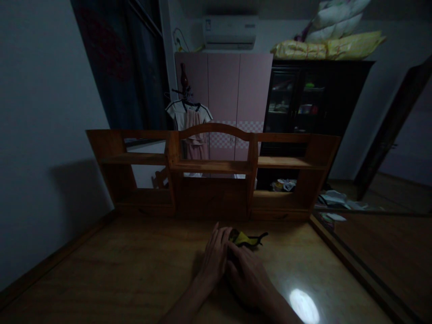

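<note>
A small, limp yellow item with black edges and a thin dark strip (248,240) lies on the wooden desk top (141,256). My left hand (216,252) rests against its left end, fingers stretched out and lying close together, the thumb hidden. Just below the item, my right hand (248,272) is closed, with fingers curled in and the index finger touching the item's near edge. The two hands meet at the fingers and cover part of the item. Dim light keeps me from telling its exact kind.
A wooden shelf unit (211,167) runs across the desk's far edge. A raised wooden rim (351,265) borders the right side, and a white wall (43,189) rises at left. Beyond stand a pink wardrobe (222,90), hanging clothes (189,114) and a dark cabinet (313,90).
</note>
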`<action>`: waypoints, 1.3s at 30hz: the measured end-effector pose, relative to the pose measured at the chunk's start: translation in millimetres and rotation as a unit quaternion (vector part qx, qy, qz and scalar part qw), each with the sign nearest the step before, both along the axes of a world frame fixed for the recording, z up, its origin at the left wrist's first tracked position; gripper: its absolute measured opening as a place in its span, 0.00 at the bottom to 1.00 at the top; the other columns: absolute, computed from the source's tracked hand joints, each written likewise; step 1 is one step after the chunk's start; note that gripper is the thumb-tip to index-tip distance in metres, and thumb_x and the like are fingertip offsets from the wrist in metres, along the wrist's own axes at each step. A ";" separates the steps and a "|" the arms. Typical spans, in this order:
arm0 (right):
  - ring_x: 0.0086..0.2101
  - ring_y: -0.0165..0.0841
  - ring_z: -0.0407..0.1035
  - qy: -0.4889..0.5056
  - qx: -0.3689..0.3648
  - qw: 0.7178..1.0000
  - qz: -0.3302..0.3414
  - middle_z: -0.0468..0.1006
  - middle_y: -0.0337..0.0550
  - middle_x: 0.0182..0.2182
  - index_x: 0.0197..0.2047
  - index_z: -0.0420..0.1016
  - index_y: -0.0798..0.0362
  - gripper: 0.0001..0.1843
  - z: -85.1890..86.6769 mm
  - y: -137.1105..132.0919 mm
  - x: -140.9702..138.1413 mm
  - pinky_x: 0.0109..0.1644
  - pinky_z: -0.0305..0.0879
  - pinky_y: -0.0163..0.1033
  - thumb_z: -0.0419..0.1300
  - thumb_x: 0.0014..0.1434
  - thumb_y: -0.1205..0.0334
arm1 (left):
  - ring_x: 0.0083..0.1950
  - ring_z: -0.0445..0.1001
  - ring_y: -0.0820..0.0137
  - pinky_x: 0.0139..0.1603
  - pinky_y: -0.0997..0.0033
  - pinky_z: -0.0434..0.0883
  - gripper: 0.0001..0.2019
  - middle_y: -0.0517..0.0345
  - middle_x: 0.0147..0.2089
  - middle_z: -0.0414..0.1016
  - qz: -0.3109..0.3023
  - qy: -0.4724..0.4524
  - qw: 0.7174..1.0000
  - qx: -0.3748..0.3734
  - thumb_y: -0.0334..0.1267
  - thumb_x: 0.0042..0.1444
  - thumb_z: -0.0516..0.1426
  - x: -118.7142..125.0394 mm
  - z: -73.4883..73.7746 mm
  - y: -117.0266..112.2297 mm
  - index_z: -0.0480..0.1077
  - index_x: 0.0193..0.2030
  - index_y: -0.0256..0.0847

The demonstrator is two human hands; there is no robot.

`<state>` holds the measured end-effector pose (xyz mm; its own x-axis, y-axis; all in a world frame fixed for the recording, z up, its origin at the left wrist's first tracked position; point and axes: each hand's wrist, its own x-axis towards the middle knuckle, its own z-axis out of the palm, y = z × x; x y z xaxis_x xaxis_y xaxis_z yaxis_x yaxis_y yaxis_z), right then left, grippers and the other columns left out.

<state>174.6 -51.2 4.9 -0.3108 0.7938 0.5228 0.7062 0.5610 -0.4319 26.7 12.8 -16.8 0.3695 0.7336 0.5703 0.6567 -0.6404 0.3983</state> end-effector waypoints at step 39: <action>0.48 0.41 0.68 0.029 0.012 0.999 0.002 0.72 0.51 0.51 0.70 0.40 0.49 0.34 -5.6 2.1 2.2 0.52 0.67 0.48 0.49 0.64 0.69 | 0.68 0.52 0.58 0.66 0.47 0.57 0.30 0.50 0.60 0.63 0.000 0.009 0.999 0.032 0.23 0.54 0.49 3.6 3.4 0.4 0.53 0.64 0.41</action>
<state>176.8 -49.1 -0.7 -0.2818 0.7795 0.5595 0.6781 0.5743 -0.4587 30.3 13.2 -13.4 0.3808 0.6955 0.6094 0.6629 -0.6648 0.3445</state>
